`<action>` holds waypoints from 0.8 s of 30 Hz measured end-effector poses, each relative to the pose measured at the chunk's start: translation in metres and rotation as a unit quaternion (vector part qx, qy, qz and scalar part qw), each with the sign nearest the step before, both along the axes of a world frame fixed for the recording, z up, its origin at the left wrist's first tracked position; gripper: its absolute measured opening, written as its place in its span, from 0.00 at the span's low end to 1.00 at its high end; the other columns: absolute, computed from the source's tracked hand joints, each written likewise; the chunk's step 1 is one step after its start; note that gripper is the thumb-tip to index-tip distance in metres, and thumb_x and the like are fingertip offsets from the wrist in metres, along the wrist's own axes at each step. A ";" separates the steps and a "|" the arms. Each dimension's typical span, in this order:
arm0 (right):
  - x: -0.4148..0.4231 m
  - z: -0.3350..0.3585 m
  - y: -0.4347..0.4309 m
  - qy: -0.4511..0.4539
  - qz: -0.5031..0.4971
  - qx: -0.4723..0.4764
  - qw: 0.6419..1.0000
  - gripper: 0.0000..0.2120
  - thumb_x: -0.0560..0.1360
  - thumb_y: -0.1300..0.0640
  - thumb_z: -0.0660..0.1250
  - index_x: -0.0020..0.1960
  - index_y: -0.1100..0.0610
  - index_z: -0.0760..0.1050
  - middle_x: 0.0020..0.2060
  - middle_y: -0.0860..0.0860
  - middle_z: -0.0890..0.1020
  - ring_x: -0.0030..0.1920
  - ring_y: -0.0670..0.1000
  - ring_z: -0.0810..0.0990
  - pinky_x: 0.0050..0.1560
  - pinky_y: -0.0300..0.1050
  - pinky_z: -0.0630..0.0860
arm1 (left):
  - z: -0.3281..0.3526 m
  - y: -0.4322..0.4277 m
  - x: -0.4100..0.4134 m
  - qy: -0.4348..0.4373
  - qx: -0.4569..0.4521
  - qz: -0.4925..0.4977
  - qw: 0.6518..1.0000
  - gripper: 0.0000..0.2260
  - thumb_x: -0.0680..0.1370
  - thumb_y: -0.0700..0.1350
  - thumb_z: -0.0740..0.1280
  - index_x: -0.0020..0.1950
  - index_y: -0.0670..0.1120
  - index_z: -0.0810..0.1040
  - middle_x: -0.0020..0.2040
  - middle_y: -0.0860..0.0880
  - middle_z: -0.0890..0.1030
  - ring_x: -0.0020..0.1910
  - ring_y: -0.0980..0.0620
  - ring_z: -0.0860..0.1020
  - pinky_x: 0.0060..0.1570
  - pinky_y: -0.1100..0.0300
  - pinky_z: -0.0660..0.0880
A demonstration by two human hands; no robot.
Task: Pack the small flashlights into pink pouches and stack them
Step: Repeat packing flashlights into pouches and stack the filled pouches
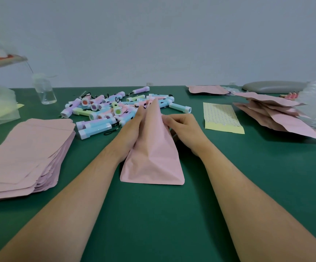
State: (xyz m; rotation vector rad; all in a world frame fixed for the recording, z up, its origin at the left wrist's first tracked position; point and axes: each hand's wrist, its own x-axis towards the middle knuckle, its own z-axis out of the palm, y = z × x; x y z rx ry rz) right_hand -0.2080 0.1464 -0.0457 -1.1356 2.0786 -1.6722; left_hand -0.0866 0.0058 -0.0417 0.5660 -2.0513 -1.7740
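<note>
— Holding what, exactly?
— Your left hand (132, 127) and right hand (181, 126) both pinch the pink pouch (153, 157) near its top, base resting on the desk (153, 224). It bulges, so probably sealing; next, stack it on the right pile (278, 118).

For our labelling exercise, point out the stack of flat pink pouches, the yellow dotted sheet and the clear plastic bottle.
The stack of flat pink pouches (27, 148), head view, top pouch's middle.
The yellow dotted sheet (221, 117), head view, dotted centre.
The clear plastic bottle (45, 93), head view, its body.
</note>
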 end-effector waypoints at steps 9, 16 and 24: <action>-0.003 0.001 0.003 -0.069 -0.041 -0.084 0.993 0.17 0.80 0.57 0.71 0.32 0.54 0.81 0.28 0.49 0.71 0.26 0.46 0.63 0.27 0.37 0.63 | -0.002 0.002 -0.006 0.065 0.082 0.037 0.994 0.21 0.83 0.65 0.62 0.59 0.51 0.86 0.52 0.49 0.89 0.49 0.51 0.87 0.45 0.58 0.83; -0.003 0.000 -0.008 -0.044 -0.078 -0.076 0.993 0.14 0.80 0.55 0.69 0.40 0.63 0.78 0.28 0.48 0.73 0.26 0.45 0.67 0.27 0.38 0.65 | -0.005 -0.009 -0.003 0.060 0.076 0.025 0.995 0.22 0.84 0.65 0.61 0.60 0.51 0.86 0.52 0.48 0.89 0.51 0.51 0.87 0.52 0.56 0.83; -0.018 -0.002 0.005 -0.121 -0.124 -0.060 0.983 0.15 0.81 0.52 0.67 0.40 0.60 0.81 0.30 0.48 0.79 0.29 0.47 0.75 0.28 0.37 0.70 | -0.007 -0.015 -0.003 0.067 0.138 0.066 0.986 0.18 0.83 0.63 0.65 0.56 0.51 0.85 0.50 0.50 0.89 0.47 0.52 0.88 0.41 0.59 0.82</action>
